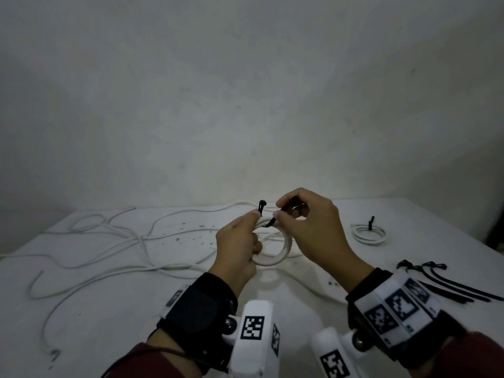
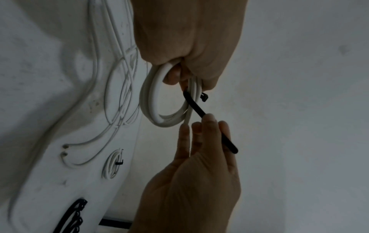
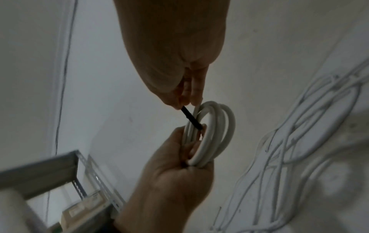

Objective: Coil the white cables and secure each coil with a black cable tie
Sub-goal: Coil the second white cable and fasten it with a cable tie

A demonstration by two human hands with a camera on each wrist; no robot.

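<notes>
My left hand grips a small coil of white cable held up above the table, fingers curled through the loop. A black cable tie passes round the coil's top; its head sticks up by my left fingertips. My right hand pinches the tie's tail just right of the coil. In the left wrist view the tie runs from the coil down to my right fingers. The right wrist view shows the tie entering the coil in my left hand.
A finished coil with a black tie lies at the right of the white table. Several spare black ties lie near the right edge. Loose white cables sprawl over the left and middle. A wall stands behind.
</notes>
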